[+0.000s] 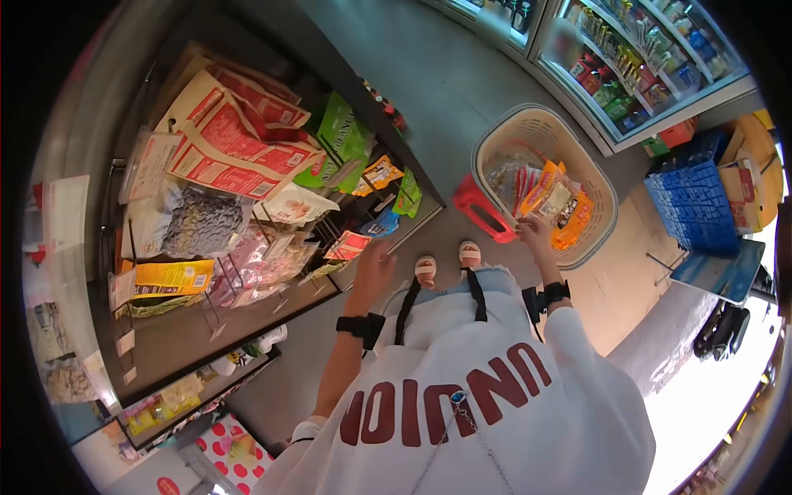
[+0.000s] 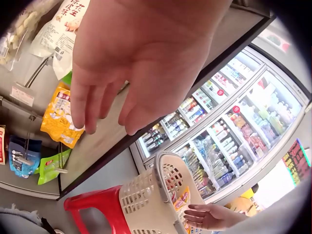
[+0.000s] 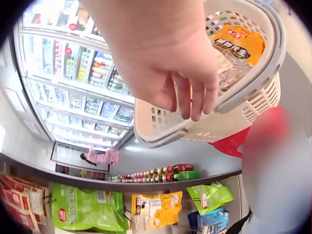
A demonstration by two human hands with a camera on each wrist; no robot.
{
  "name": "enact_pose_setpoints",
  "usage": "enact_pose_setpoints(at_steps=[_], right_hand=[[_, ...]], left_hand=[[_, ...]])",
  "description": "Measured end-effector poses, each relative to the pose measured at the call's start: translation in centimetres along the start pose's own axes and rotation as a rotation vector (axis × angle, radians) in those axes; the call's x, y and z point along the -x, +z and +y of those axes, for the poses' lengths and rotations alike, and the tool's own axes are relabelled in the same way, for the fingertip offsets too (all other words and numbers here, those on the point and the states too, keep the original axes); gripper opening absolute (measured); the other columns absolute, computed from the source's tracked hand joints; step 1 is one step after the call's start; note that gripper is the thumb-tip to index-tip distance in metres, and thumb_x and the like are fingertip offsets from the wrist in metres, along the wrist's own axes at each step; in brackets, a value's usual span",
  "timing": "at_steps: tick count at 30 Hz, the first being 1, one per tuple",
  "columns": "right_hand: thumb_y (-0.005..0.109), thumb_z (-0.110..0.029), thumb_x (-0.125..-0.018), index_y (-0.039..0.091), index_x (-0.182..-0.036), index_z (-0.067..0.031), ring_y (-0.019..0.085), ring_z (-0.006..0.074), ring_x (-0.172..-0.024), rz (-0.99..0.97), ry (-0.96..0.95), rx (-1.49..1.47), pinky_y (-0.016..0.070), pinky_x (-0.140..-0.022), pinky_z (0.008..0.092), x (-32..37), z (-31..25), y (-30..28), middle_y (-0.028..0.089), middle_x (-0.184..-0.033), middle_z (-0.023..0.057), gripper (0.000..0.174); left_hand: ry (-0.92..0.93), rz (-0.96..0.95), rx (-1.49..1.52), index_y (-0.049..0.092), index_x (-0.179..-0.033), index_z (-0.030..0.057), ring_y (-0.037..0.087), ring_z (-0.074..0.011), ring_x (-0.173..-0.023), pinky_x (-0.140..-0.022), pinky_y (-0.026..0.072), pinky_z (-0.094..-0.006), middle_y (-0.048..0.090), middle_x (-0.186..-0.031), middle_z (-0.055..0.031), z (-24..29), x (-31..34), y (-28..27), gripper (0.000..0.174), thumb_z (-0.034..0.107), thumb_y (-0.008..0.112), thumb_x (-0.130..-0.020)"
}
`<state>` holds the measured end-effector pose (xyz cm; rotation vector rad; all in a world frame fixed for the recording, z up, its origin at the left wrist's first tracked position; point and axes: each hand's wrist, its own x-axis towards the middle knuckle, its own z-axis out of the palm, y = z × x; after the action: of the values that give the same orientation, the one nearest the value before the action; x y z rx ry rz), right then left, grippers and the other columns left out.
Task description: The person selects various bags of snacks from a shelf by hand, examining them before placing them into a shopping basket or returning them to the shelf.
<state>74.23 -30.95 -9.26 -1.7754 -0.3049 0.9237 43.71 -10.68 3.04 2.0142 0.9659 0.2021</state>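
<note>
My left hand [image 1: 375,271] hangs beside the snack shelf, fingers relaxed and holding nothing. In the left wrist view a yellow snack pouch [image 2: 62,117] hangs just behind those fingers, with a blue pouch [image 2: 24,156] and a green pouch [image 2: 52,166] lower down. My right hand [image 1: 538,236] is over the near rim of a beige shopping basket [image 1: 609,177]. Its fingers [image 3: 183,100] droop loosely with nothing between them. Inside the basket lie an orange snack bag [image 3: 246,44] and other clear-and-red packs [image 1: 513,177]. The basket's red handle [image 1: 477,208] faces the shelf.
Red-and-cream bags [image 1: 227,144], large green bags [image 1: 342,136] and clear packs of dark snacks [image 1: 202,221] hang on the rack at left. Glass-door drink fridges [image 1: 635,66] stand ahead. A blue crate [image 1: 693,206] is at right. Grey floor [image 1: 437,91] lies between.
</note>
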Motion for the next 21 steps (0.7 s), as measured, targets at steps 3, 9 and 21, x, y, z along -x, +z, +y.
enact_pose_setpoints(at_steps=[3,9,21], right_hand=[[0.050,-0.009,-0.075,0.054,-0.090,0.0013,0.057,0.0142,-0.069,-0.030,-0.166,0.219,0.0444,-0.060,0.0229,0.2,-1.0,2.1,0.059,-0.078,0.0095,0.019],[0.050,-0.009,-0.073,0.055,-0.090,0.0025,0.057,0.0137,-0.069,-0.064,-0.117,0.083,0.0446,-0.060,0.0236,2.0,-3.3,4.3,0.059,-0.077,0.0096,0.020],[0.048,-0.009,-0.074,0.055,-0.093,-0.0006,0.055,0.0110,-0.068,0.021,0.135,0.043,0.0427,-0.058,0.0216,6.3,-1.5,2.2,0.059,-0.078,0.0069,0.022]], left_hand=[[-0.064,0.052,0.028,0.048,-0.105,0.0014,0.056,-0.0233,-0.078,-0.066,0.0455,-0.0304,0.051,-0.100,-0.0150,-2.7,-2.0,0.2,0.033,0.008,0.054,-0.073],[-0.417,0.160,0.535,0.036,-0.118,0.0006,0.055,-0.0226,-0.080,-0.065,0.0450,-0.0290,0.048,-0.107,-0.0180,-10.0,-8.9,-0.7,0.049,0.014,0.055,-0.075],[-0.614,0.225,0.395,0.026,-0.114,0.0050,0.046,-0.0230,-0.075,-0.062,0.0420,-0.0365,0.047,-0.092,-0.0116,-17.2,-17.1,-1.3,0.049,0.013,0.051,-0.073]])
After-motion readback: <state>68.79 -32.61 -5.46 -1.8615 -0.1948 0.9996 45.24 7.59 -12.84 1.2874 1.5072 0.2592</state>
